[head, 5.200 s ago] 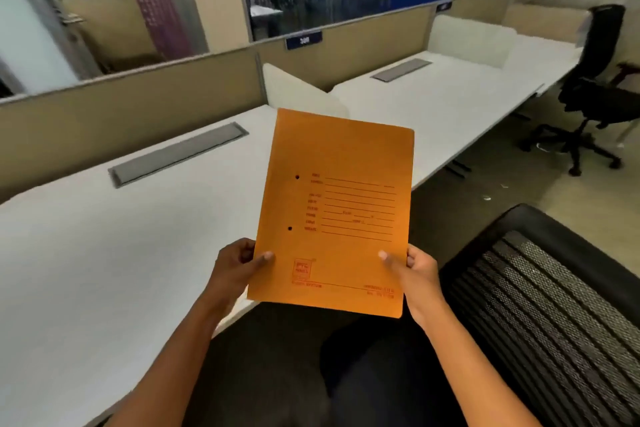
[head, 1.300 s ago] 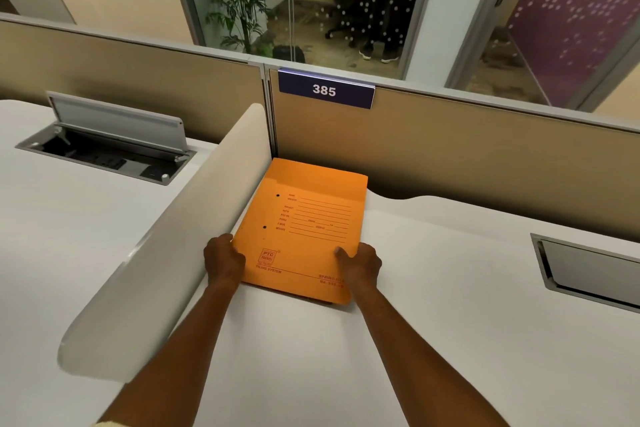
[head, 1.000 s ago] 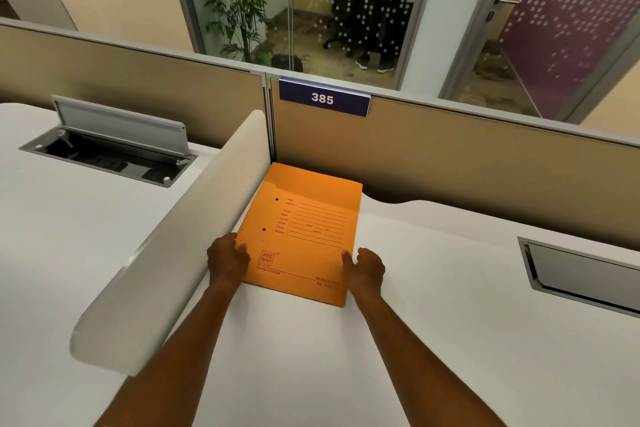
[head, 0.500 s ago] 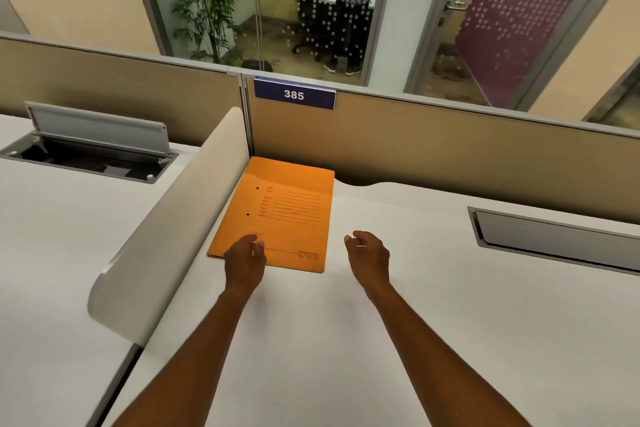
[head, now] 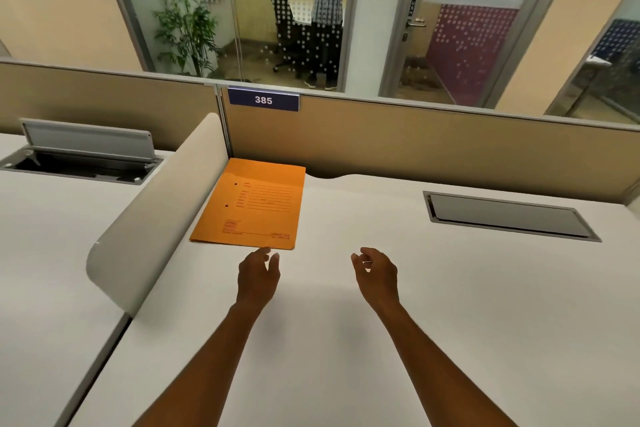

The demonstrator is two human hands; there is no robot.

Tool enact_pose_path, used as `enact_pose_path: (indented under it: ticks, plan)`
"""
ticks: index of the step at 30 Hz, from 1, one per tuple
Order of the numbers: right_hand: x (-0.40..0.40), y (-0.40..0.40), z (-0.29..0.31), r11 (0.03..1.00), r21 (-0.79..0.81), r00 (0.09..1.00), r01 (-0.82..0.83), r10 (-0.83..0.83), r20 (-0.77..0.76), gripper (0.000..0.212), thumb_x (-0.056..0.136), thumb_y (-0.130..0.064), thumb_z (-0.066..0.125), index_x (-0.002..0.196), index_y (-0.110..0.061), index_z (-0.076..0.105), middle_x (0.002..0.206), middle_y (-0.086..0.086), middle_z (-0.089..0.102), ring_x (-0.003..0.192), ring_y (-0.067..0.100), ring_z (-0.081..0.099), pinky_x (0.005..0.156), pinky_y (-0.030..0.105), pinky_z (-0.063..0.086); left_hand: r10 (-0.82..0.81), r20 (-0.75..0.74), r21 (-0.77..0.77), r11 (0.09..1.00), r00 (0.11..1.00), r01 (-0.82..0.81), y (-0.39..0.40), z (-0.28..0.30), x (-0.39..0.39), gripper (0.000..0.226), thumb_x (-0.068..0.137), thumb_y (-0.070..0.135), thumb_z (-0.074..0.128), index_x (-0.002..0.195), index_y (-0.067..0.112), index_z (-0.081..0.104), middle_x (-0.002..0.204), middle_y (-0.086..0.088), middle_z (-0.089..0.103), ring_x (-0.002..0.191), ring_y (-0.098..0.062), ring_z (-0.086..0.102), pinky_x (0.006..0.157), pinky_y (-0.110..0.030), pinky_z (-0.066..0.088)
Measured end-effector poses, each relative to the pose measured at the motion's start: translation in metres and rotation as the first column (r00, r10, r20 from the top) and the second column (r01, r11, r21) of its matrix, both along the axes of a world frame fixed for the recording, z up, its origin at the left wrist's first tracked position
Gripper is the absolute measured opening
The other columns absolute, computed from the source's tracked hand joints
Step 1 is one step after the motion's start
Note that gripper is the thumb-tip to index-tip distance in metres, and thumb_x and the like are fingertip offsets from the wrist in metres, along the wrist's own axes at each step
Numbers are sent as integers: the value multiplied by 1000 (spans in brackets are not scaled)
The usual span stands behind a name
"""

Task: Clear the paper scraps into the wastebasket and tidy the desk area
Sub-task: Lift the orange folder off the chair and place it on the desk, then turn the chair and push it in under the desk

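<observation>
An orange file folder (head: pixel 252 203) lies flat on the white desk (head: pixel 346 322), tucked into the back left corner against the curved white side divider (head: pixel 156 218) and the tan partition (head: pixel 415 146). My left hand (head: pixel 258 276) hovers just in front of the folder's near edge, fingers loosely apart and holding nothing. Farther to the right, my right hand (head: pixel 377 274) is also empty with curled, parted fingers. No paper scraps or wastebasket are in view.
A closed grey cable hatch (head: pixel 509 217) is set in the desk at the right. On the neighbouring desk to the left, a cable hatch (head: pixel 86 156) stands open. A blue "385" label (head: pixel 263 100) sits on the partition; glass-walled rooms lie beyond.
Both hands set the folder down in the desk corner, let go of it and drew back toward me. The folder stays flat against the divider.
</observation>
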State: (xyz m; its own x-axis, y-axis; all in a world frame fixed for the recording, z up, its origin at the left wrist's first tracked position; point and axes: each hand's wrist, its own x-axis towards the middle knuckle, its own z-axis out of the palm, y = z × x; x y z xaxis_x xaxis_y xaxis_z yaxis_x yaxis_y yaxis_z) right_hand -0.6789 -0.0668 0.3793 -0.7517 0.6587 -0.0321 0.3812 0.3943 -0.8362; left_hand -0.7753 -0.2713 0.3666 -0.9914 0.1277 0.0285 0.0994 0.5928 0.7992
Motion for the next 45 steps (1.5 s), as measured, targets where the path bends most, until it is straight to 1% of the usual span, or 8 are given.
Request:
enact_pose_path:
  ticks: [12,15,24,29,34,37,40,45]
  plan:
    - [171,42,-4,998,70,999,11,-8,-42,33,92,-25,61,118,-4,62,107,10,66,95,23,63,84,29,47,-93,41,-124,987,995,97,35,11,169,48,97,30,51,135,1,49,133,-19,56,128,-32,48,109,-37,30]
    - [214,48,-8,996,94,1000,-6,7,-15,34,92,-28,60,119,-7,61,111,6,63,100,21,61,83,26,44,-100,43,-150,983,994,106,39,13,213,52,97,34,50,139,4,44,138,-15,53,133,-30,41,111,-37,29]
    - [327,52,-15,992,127,999,-16,10,51,36,94,-31,57,125,-11,58,120,6,60,113,22,56,95,32,43,-209,42,-243,946,977,212,32,21,320,58,98,39,46,145,7,36,150,-9,41,142,-24,29,116,-34,24]
    - [380,36,-23,995,102,997,9,-17,77,39,96,-33,54,128,-12,56,123,5,58,116,21,54,95,29,41,-264,83,-275,921,961,277,20,16,368,60,98,43,42,148,12,31,154,-6,34,145,-21,25,119,-35,22]
    - [431,6,-28,998,46,995,53,-56,83,41,96,-33,53,132,-12,53,127,5,56,119,20,52,99,28,40,-322,106,-224,914,941,338,-1,10,418,60,99,43,41,149,14,28,156,-4,31,145,-19,24,119,-33,19]
    - [464,-19,-30,995,33,992,91,-93,83,42,96,-32,53,133,-12,53,129,6,55,119,19,53,100,27,41,-355,105,-197,908,929,369,-25,6,449,58,98,40,45,148,13,31,153,-5,35,143,-20,29,118,-34,23]
    - [500,-49,-31,988,94,987,124,-133,88,37,95,-30,55,128,-12,56,123,5,58,116,19,56,95,27,44,-414,50,-191,889,909,416,-56,-2,478,53,96,39,49,142,15,39,144,-4,47,137,-21,40,113,-34,32]
    - [566,-100,-35,970,132,968,203,-219,121,40,95,-32,55,131,-13,54,124,4,57,114,17,56,93,27,46,-454,116,-163,869,883,468,-100,-21,533,56,97,37,49,144,10,37,146,-10,45,138,-23,38,114,-36,32]
